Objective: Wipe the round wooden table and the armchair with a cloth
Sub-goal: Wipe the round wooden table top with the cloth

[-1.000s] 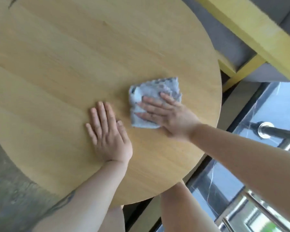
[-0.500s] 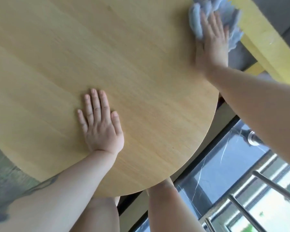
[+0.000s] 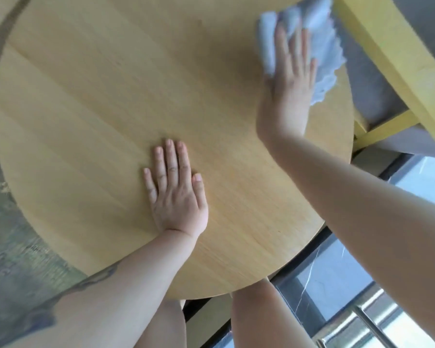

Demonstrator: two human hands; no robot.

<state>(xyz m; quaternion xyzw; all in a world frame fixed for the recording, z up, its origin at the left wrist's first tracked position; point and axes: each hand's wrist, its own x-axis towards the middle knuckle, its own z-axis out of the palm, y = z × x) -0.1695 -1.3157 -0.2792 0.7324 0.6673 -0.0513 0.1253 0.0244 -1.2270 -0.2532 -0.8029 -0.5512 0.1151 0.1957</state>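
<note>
Your right hand (image 3: 293,79) presses the cloth (image 3: 322,43) flat-fingered at the desk's (image 3: 86,96) far right edge; your left hand (image 3: 176,189) lies flat mid-desk, holding nothing. Sweep overlapping strokes, keeping the cloth from slipping off.

One view only, a wide-angle camera on the person's head, so no second view is sharing anything. It is looking steeply down and forward, sitting close over the round wooden table (image 3: 111,121), whose top is filling most of the frame and getting cut off at the top edge. Both forearms are entering from the bottom, the left hand (image 3: 176,194) lying near centre, the right hand (image 3: 291,71) with the cloth (image 3: 324,46) reaching toward the far upper right. The armchair (image 3: 399,71), yellow frame and grey cushion, is showing at the upper right corner. Floor is showing at the left and lower right edges.
</note>
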